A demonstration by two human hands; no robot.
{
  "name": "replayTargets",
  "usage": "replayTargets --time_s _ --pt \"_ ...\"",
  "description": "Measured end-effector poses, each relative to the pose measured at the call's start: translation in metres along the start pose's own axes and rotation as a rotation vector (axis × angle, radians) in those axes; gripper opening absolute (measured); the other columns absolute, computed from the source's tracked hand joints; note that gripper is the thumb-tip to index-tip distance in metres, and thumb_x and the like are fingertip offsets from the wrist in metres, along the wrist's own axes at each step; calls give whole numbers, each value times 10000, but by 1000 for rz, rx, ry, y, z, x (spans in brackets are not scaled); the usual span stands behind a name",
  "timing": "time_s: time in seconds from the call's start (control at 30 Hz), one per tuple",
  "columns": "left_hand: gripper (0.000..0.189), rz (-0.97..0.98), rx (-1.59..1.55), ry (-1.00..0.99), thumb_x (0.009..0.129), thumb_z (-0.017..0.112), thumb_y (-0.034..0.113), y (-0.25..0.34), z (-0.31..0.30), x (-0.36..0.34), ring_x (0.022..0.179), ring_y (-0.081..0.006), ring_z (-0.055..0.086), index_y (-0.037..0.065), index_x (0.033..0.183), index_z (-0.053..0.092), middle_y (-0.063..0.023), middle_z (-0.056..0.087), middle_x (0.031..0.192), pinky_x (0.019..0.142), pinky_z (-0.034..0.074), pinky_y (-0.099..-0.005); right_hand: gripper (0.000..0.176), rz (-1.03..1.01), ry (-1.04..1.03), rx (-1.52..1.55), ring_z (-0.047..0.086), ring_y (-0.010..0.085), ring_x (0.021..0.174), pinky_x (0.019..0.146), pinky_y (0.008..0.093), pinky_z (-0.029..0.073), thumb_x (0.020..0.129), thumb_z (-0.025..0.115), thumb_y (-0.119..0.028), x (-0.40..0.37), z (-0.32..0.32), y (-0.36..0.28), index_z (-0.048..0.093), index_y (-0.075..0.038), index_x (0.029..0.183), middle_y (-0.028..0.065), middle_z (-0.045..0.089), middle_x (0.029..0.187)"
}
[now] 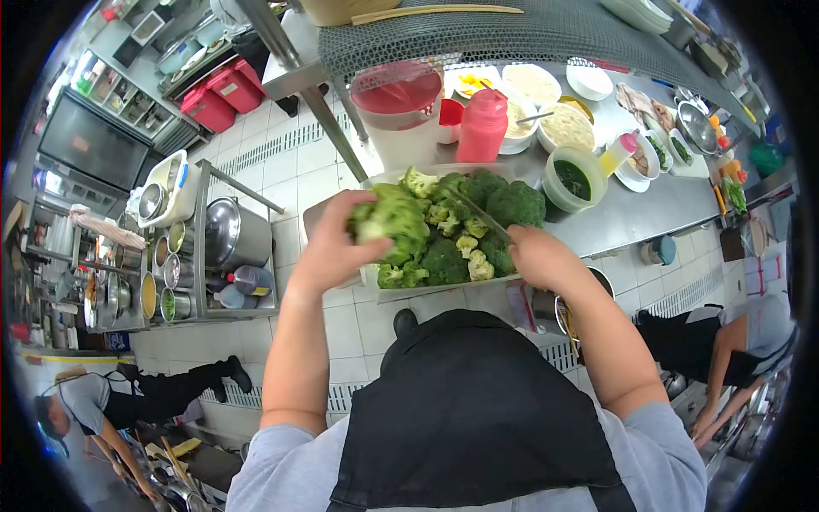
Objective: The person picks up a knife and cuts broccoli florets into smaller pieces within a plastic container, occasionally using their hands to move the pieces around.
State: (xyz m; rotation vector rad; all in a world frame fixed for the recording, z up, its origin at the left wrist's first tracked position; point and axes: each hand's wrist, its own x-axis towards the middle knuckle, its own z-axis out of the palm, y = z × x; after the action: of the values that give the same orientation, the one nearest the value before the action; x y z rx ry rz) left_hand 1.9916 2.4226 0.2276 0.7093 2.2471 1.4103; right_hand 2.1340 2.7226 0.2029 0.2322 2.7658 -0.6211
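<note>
My left hand [334,243] is wrapped round a large head of broccoli [397,220], a little blurred, over the left part of a pale plastic tub [401,295]. In my right hand [546,256] is a knife [479,212], its blade slanting up and left across the tub. Several dark green broccoli heads [516,203] and smaller cut florets [479,264] fill the tub below both hands. Part of the knife's handle is hidden inside my right fist.
Behind the tub stand a pink squeeze bottle [483,128], a large white bucket [394,128] and a container of green sauce [573,181]. Several bowls [566,126] sit further back, under a mesh shelf [461,38]. One person [725,341] works at right, another [102,401] at left.
</note>
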Motion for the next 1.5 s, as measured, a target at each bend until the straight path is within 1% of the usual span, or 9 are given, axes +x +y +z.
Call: replayTargets --time_s 0.07,0.17,0.33,0.6,0.77,0.97,1.13,1.3,1.5 --pt "598 205 284 -144 752 748 135 22 18 7 1237 -297 528 72 1308 538 -155 487 1406 1011 463 -388 203 -12 64 53 624 467 969 831 533 496 915 518 -102 -12 -6 3 568 27 1064 286 651 986" --pt "596 351 566 -169 747 742 153 -21 54 27 1260 -359 509 76 1305 546 -163 452 1434 1026 465 -412 210 31 95 120 601 492 948 826 552 476 937 526 -156 -28 -2 9 560 28 1032 300 635 967" --pt "539 132 440 -2 765 739 202 -25 71 14 1173 -392 568 26 1243 565 -199 542 1299 988 482 -423 218 -34 219 221 610 488 935 821 555 476 951 536 -172 -52 24 6 535 19 1055 290 640 948" --pt "448 148 571 158 746 750 173 -19 91 0 1059 -371 604 39 1146 601 -172 568 1162 876 516 -443 203 -97 134 244 637 474 836 738 557 499 957 542 -165 -64 38 -8 487 6 1051 271 645 881" --pt "408 445 733 189 729 729 107 -9 79 2 1111 -351 577 80 1127 643 -144 526 1229 866 521 -441 169 -129 137 124 648 455 803 703 551 516 962 520 -146 -75 20 -2 479 -3 1041 248 645 869" --pt "380 427 792 -9 748 687 43 0 76 5 1127 -347 539 89 1122 633 -152 503 1149 877 523 -428 169 -124 -51 22 660 450 806 692 537 531 929 497 -97 -65 12 -12 481 17 1054 267 642 916" --pt "381 404 798 41 748 691 60 -2 80 4 1109 -340 557 102 1125 651 -142 522 1112 870 520 -441 166 -124 58 54 642 459 763 680 542 512 926 524 -96 -73 27 -14 472 23 1029 259 637 851" --pt "379 502 874 56 748 678 37 -3 84 7 1085 -326 544 94 1119 630 -129 516 1024 842 523 -429 246 -89 -37 15 676 451 811 707 517 552 874 474 -27 -61 25 -22 483 61 1103 286 652 930" --pt "387 402 829 52 753 674 50 -12 82 9 1069 -334 557 89 1136 637 -139 529 1030 845 523 -438 258 -108 -10 74 677 454 814 709 513 552 875 474 -27 -45 45 -27 487 72 1113 294 654 933"
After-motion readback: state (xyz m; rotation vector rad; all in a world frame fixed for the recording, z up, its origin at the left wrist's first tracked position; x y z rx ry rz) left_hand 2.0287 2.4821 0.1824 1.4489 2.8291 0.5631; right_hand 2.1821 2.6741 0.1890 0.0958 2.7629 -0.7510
